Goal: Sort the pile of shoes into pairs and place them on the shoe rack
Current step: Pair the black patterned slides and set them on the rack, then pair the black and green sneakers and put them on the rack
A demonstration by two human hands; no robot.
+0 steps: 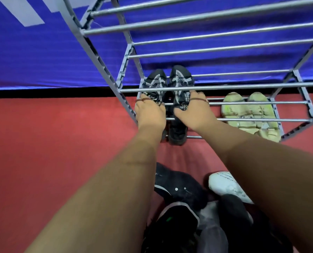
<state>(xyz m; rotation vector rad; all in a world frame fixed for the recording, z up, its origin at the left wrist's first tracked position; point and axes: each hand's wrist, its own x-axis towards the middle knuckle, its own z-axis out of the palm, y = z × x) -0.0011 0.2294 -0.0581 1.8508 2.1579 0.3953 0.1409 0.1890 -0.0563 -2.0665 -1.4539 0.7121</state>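
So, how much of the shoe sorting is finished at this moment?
Done: the pale green pair sits on the bottom shelf of the rack. In hand: the left hand and right hand hold the black pair beside it. Left: the pile on the floor, including a white shoe.

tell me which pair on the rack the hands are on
The black-and-white pair at the left end of the rack: the left hand and right hand hold one shoe each. The pale green pair sits untouched.

Two black-and-white patterned sneakers (180,77) at twelve o'clock, two pale yellow-green sneakers (232,111) at two o'clock, one white sneaker (226,185) at five o'clock, dark shoes (177,190) at six (number unclear), one grey metal-bar shoe rack (225,87)
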